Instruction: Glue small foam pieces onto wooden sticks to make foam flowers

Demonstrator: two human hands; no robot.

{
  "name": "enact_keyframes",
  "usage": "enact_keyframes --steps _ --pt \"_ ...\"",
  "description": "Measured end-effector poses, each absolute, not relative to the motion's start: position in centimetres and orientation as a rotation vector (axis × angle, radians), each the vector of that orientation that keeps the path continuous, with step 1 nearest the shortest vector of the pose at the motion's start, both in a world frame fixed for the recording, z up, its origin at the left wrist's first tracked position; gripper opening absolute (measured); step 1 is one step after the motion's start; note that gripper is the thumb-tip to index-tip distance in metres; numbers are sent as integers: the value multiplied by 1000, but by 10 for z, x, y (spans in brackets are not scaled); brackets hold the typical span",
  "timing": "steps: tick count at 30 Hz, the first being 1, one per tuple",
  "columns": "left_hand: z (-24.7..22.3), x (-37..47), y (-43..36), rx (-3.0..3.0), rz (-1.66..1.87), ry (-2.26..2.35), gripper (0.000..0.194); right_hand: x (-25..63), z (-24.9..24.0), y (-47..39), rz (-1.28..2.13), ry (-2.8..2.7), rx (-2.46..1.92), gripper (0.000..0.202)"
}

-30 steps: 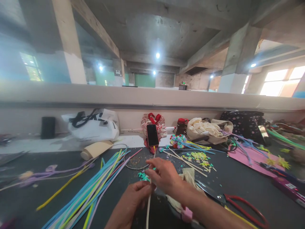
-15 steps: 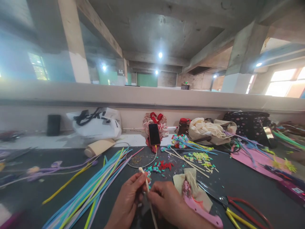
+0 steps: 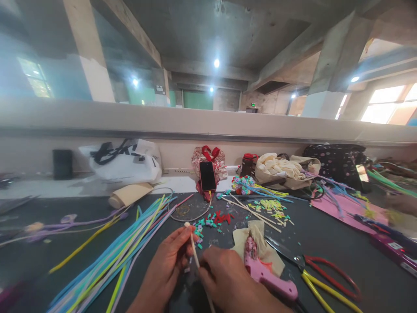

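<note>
Near the bottom centre, my left hand (image 3: 167, 261) pinches the upper part of a thin cream stick (image 3: 195, 255), whose small pale tip shows above the fingers. My right hand (image 3: 224, 276) is closed on the same stick lower down, its fingers curled round it. The stick slants down toward the bottom edge. Just beyond my fingers lie small teal and purple pieces (image 3: 200, 229) and red pieces (image 3: 223, 218). A pink glue gun (image 3: 270, 277) rests on a crumpled cloth (image 3: 257, 230) right of my right hand.
Coloured stems (image 3: 120, 252) spread across the left side. Scissors with red and yellow handles (image 3: 302, 263) lie at the right. Toward the back are a phone (image 3: 207, 176) with a cable, a white bag (image 3: 127, 163), yellow-green bits (image 3: 272, 206) and a pink sheet (image 3: 345, 213).
The view has shifted slightly, so most things sit a little higher and further left. My right hand has slid a little down the stick, away from my left fingertips.
</note>
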State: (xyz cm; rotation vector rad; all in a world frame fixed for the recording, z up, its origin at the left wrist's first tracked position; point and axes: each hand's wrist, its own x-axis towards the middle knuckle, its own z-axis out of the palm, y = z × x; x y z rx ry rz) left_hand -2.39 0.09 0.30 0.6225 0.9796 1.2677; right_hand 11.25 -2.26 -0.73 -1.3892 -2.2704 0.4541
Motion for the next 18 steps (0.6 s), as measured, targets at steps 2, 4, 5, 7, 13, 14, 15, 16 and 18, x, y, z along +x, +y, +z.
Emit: enact_keyframes --steps 2,4,5,7,13,14,15,16,18 --pt "5 -25 2 601 1290 958 20 124 5 -23 422 -2260 -1313 15" --pt "6 -25 2 583 1269 948 21 140 20 -19 451 -2215 -1223 18" --pt "6 -24 1 579 1252 952 21 150 27 -16 482 -2187 -1218 17" --pt "4 -23 0 582 1217 969 23 171 39 -8 512 -2147 -1282 15" --pt "0 -23 0 638 1179 987 22 229 41 2 568 -2109 -1447 19" --pt "0 -23 1 647 1177 987 21 236 38 0 574 -2105 -1472 20" --pt "0 -23 1 657 1175 985 21 241 35 -5 582 -2099 -1493 21" --pt "0 -23 0 667 1173 986 21 244 32 -10 589 -2106 -1511 21" --pt "1 -21 0 693 1169 1013 23 247 27 -24 554 -2163 -1557 17"
